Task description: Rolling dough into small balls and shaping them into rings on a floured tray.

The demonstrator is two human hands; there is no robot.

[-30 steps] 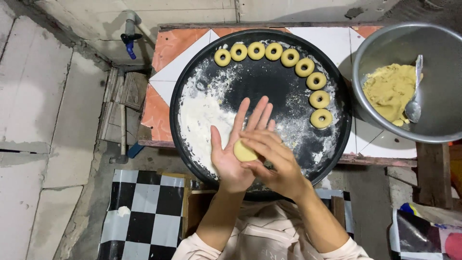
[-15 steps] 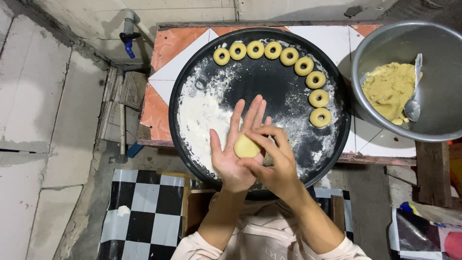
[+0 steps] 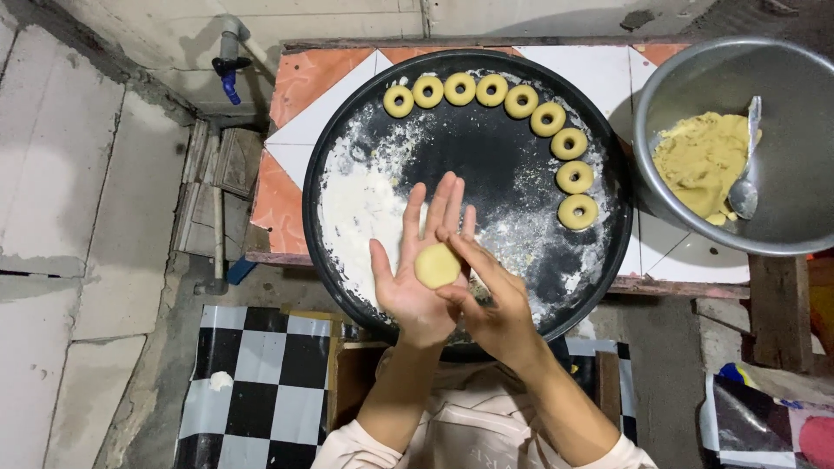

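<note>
Nine dough rings (image 3: 521,101) are lying on the floured tray (image 3: 347,130); the open left hand (image 3: 417,278) is cradling a dough ball (image 3: 437,266), right hand (image 3: 495,304) fingers pressing it, grasping nothing; more dough (image 3: 699,161) is waiting in the bowl (image 3: 782,69).

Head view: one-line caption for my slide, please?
Left hand cradles a dough disc touched by right hand over a floured black tray.

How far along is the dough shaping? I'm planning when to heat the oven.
Done: eight dough rings line the rim of the floured black tray. In hand: a flattened dough disc lies on the left hand, the right hand touching it. Left: a heap of dough with a spoon in the metal bowl.
</note>
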